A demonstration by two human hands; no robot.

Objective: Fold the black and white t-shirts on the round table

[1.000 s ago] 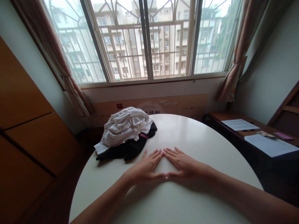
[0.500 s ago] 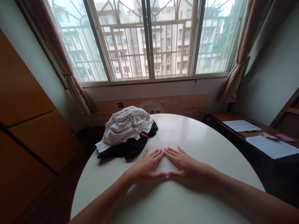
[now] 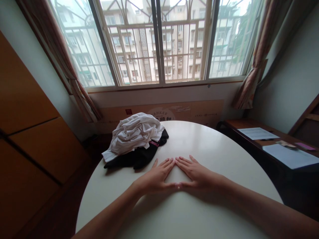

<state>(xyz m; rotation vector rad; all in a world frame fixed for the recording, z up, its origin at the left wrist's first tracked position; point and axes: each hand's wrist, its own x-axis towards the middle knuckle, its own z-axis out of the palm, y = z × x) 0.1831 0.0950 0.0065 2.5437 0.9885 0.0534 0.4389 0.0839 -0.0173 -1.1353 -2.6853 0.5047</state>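
Observation:
My left hand (image 3: 157, 176) lies flat on the white round table (image 3: 219, 149), fingers stretched out and holding nothing. Opposite it, my right hand (image 3: 195, 174) rests palm down in the same way. Fingertips and thumb tips of the two hands meet, framing a triangle of bare tabletop. Just beyond my left hand is a crumpled heap of cloth: a white garment (image 3: 137, 131) on top, a black garment (image 3: 143, 157) with pink lettering partly under it. Neither hand touches the heap. The folds hide what kind of garments they are.
To the right stands a low brown side table (image 3: 239, 124) with white paper sheets (image 3: 290, 156) and a small pink item (image 3: 306, 146) on it. A wooden cabinet (image 3: 25, 99) is at the left. Behind the table are a printed board (image 3: 204, 111) and a barred window (image 3: 159, 49).

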